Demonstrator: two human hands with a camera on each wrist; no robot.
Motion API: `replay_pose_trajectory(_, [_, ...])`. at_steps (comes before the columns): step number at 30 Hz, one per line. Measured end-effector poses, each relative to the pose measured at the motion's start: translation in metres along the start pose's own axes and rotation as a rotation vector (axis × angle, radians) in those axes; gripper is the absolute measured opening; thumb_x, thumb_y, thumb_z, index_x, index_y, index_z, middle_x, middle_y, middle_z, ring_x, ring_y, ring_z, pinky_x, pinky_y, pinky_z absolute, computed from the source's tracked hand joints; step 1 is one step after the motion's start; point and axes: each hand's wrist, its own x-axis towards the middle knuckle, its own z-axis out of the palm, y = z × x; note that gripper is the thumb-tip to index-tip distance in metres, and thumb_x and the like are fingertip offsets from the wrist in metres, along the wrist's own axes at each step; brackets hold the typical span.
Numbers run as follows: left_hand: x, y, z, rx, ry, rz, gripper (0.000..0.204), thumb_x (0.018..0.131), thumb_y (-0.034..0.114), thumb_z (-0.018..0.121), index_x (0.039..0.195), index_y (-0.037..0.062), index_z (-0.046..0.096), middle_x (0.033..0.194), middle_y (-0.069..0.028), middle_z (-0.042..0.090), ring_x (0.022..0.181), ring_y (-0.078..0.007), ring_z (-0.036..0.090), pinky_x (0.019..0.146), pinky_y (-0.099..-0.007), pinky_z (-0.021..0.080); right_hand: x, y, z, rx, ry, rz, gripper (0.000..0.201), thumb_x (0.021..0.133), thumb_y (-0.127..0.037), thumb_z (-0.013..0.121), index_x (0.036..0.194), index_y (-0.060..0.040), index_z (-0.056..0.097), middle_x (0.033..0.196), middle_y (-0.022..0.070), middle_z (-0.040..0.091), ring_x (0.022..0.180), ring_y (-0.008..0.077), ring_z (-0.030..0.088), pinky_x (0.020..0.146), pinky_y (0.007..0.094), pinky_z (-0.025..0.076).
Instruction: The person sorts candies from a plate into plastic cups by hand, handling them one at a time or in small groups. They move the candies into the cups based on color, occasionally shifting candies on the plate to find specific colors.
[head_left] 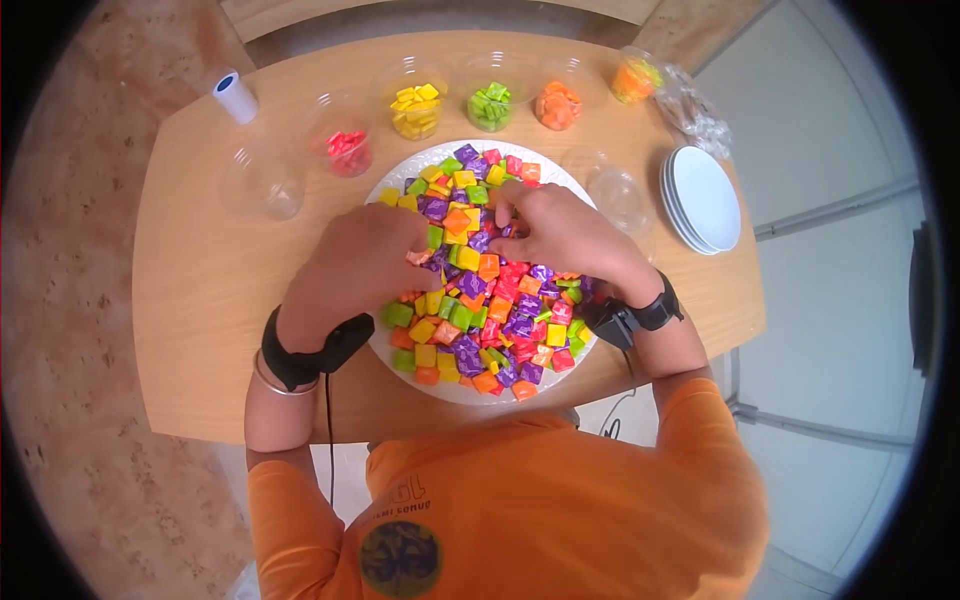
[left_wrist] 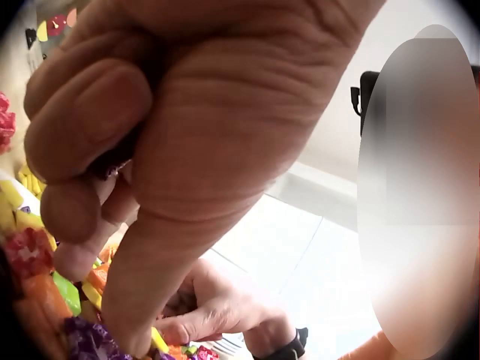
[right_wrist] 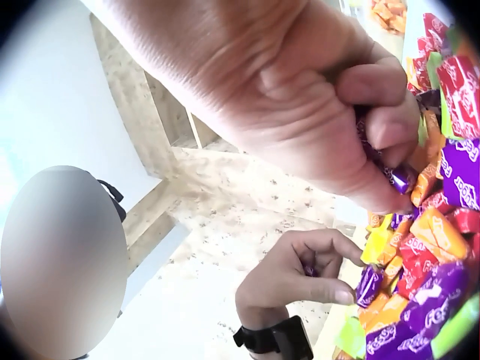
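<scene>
A heap of wrapped candies in purple, red, orange, yellow and green point(head_left: 470, 285) covers a large white plate point(head_left: 388, 368). Over the heap's left side, the left hand point(head_left: 365, 255) point(left_wrist: 202, 112) curls its rear fingers round a purple candy point(left_wrist: 114, 163); its thumb and index finger reach down to another purple candy point(right_wrist: 369, 285). On the heap's upper right, the right hand point(head_left: 565, 230) point(right_wrist: 300, 97) has its fingers curled round purple candies point(right_wrist: 401, 178), with its thumb and index tip low among the pieces. Palms partly hide what both hands hold.
Clear cups along the far edge hold red point(head_left: 349, 152), yellow point(head_left: 416, 112), green point(head_left: 490, 107), orange point(head_left: 558, 106) and mixed candies point(head_left: 636, 78). Empty clear cups point(head_left: 280, 190) point(head_left: 620, 198) stand either side. White plates point(head_left: 703, 200) lie right; a white roll point(head_left: 236, 98) stands back left.
</scene>
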Motion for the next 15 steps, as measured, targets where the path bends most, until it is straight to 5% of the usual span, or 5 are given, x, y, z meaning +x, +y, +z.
replay_pose_trajectory(10, [0.008,0.003,0.006,-0.037,-0.149,-0.036,0.029,0.073,0.030,0.082,0.080,0.0069,0.065,0.074,-0.0120,0.067,0.074,-0.0335,0.065,0.065,-0.0428,0.050,-0.005,0.022,-0.007,-0.110,0.075,-0.038,0.032,0.084,-0.022,0.077,0.107,-0.0034,0.067,0.088,0.0189,0.070,0.086,0.0362,0.069,0.075,0.0446,0.052])
replay_pose_trajectory(13, [0.013,-0.004,0.003,-0.008,-0.145,0.041,0.027,0.075,0.025,0.080,0.078,0.0055,0.062,0.069,-0.0111,0.063,0.066,-0.0274,0.064,0.061,-0.0390,0.048,-0.012,0.005,-0.021,-0.031,0.051,-0.030,0.031,0.084,-0.022,0.076,0.107,-0.0034,0.067,0.092,0.0198,0.071,0.089,0.0378,0.069,0.077,0.0462,0.053])
replay_pose_trajectory(15, [0.020,-0.007,-0.006,-0.244,-0.222,-0.026,0.023,0.080,0.020,0.076,0.075,0.0050,0.059,0.064,-0.0051,0.060,0.060,-0.0162,0.062,0.055,-0.0328,0.044,-0.016,-0.001,-0.022,0.029,0.031,-0.010,0.030,0.084,-0.022,0.076,0.106,-0.0034,0.067,0.091,0.0201,0.071,0.088,0.0385,0.069,0.077,0.0466,0.053])
